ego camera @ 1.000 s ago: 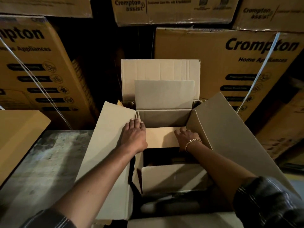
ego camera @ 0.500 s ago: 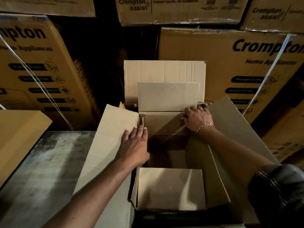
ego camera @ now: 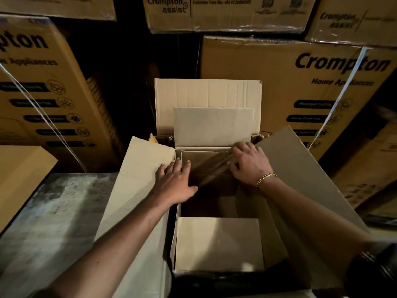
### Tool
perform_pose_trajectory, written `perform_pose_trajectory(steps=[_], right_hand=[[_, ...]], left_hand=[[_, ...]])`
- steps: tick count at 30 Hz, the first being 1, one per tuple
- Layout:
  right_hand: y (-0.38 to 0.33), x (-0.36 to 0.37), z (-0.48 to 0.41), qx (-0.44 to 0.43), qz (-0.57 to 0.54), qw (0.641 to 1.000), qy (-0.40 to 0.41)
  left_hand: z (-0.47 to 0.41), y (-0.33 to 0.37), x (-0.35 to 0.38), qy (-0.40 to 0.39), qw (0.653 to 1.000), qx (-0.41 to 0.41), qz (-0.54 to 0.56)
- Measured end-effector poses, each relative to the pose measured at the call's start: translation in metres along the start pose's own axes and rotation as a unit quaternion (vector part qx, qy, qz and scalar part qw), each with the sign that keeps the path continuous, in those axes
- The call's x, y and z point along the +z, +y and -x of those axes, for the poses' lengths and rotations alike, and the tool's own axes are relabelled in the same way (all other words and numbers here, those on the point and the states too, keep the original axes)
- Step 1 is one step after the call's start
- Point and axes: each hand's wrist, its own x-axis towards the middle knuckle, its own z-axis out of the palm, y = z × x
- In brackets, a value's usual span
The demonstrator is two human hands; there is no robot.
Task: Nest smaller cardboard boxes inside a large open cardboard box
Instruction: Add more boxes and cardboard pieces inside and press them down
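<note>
The large open cardboard box [ego camera: 300, 179] stands in front of me with its flaps spread outward. A smaller cardboard box [ego camera: 219, 244] sits nested inside it, its own flaps raised and its inside dark. My left hand [ego camera: 174, 183] lies flat, fingers apart, on the large box's left flap [ego camera: 133, 201], with its fingertips at the smaller box's left edge. My right hand [ego camera: 247, 162], with a gold bracelet on the wrist, has its fingers curled over the smaller box's far right corner, just below the upright back flap [ego camera: 212, 125].
Printed Crompton cartons [ego camera: 290, 87] are stacked close behind and to both sides, some bound with white strap. A worn grey surface [ego camera: 53, 222] lies to the left, with a plain brown box [ego camera: 19, 179] on it. A dark gap separates the stacks behind the box.
The flap that lay folded across the smaller box has come up, exposing its inside. My right hand moved from that flap to the far right corner. My left hand stayed by the left edge.
</note>
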Motion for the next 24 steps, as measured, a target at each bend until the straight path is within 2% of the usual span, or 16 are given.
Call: perform_pose_trajectory(steps=[2,4,6,8,14,18,24], right_hand=[[-0.015,-0.002,0.020,-0.035,0.002,0.999,-0.033],[-0.027,0.001,0.037,-0.040,-0.034,0.983,-0.173],[-0.038,0.007,0.054,-0.059,-0.083,0.939,-0.329],[-0.046,0.009,0.071,-0.084,-0.090,0.909,-0.398],[-0.052,-0.016,0.111,-0.057,-0.189,0.922,-0.332],[-0.058,-0.036,0.135,-0.032,-0.231,0.915,-0.330],[-0.063,-0.044,0.168,-0.042,-0.218,0.927,-0.303]], left_hand=[[0.000,0.001,0.001,0.002,1.000,-0.003,-0.006],[-0.001,0.002,0.001,0.002,1.000,-0.006,-0.009],[0.000,0.004,0.002,0.001,1.000,-0.008,-0.016],[0.001,0.005,0.001,-0.001,1.000,-0.012,-0.023],[0.019,0.013,-0.002,-0.004,0.999,-0.029,-0.017],[0.041,0.018,0.000,-0.011,0.999,-0.037,-0.019],[0.083,0.030,0.008,-0.016,0.999,-0.031,-0.028]])
